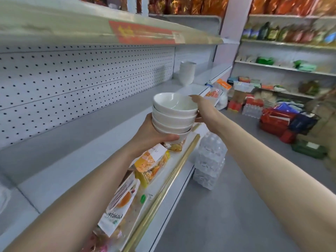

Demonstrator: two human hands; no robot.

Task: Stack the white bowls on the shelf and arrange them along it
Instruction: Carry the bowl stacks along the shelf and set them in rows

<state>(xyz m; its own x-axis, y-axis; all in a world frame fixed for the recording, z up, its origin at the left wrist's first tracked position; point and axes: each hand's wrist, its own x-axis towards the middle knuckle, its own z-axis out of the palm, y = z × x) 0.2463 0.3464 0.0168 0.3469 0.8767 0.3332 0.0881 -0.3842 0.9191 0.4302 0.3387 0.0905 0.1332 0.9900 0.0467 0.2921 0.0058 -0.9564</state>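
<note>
A stack of several white bowls (173, 115) hangs in the air just in front of the grey shelf (87, 142), tilted slightly toward me. My left hand (151, 133) grips the stack from below and from the left, thumb curled under the bottom bowl. My right hand (201, 108) holds the stack's right side, fingers against the rim of the top bowls. Farther along the same shelf stands a second, taller stack of white bowls (187, 72), upright near the pegboard back.
A pegboard panel (81, 79) backs the shelf and an upper shelf (109, 28) overhangs it. Snack packets (151, 162) lie on the lower shelf behind a gold rail (163, 193). Packs of water bottles (209, 160) stand on the floor; boxes and bags crowd the right.
</note>
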